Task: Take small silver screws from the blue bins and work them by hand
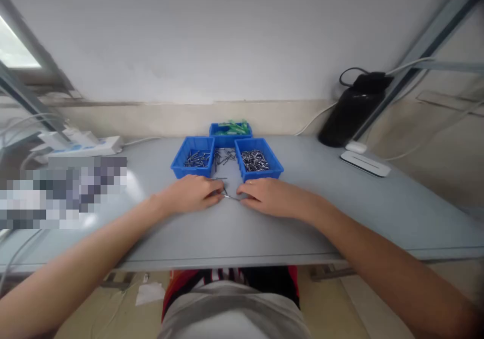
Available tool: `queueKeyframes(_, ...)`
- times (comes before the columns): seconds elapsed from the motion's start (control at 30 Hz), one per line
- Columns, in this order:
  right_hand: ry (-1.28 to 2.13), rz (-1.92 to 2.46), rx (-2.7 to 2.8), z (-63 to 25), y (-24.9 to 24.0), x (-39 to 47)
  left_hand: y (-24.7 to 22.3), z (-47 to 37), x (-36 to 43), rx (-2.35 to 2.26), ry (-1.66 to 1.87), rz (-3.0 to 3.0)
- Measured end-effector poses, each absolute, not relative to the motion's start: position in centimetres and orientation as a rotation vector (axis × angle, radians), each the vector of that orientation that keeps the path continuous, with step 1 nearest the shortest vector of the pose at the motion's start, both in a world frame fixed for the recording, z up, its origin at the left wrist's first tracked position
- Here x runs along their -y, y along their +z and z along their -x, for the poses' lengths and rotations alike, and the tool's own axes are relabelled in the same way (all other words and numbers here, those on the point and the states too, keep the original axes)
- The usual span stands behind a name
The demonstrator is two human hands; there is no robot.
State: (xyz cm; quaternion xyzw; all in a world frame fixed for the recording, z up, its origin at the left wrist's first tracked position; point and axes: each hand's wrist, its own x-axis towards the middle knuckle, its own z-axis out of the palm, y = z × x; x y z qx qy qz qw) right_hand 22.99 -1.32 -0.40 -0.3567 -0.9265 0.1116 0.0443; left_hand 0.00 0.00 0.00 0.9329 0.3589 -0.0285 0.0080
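Note:
Over the middle of the table, my left hand (197,193) and my right hand (269,196) face each other with a small gap between the fingertips. A thin metal rod (232,197) spans that gap, its left end pinched in my left fingers and its right end at the fingertips of my right hand. Just behind the hands stand a left blue bin (176,167) and a right blue bin (279,168), both holding many slim metal rods. More loose rods (224,156) lie on the table between these bins. The rods' exact kind is too small to make out.
A third blue bin (230,140) with green pieces (235,127) stands at the wall. On the right are a black bottle (353,110), a white flat device (365,163) and a cable. A white power strip (86,147) and a blurred-out area occupy the left.

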Motion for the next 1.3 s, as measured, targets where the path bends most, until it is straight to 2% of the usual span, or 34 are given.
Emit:
queueKeyframes(0.47,0.302,0.859,2.778,-21.9,-1.6,1.5,-0.3,0.3,-0.2,-1.094,-0.032,-2.903)
queueKeyframes(1.0,0.055,0.986,2.707,-19.6,-3.7,0.8,-0.1,0.3,0.0,-1.107,-0.001,-2.910)
queueKeyframes(1.3,0.193,1.016,2.686,-21.6,-2.5,0.5,-0.4,0.5,-0.1,-1.103,-0.026,-2.950)
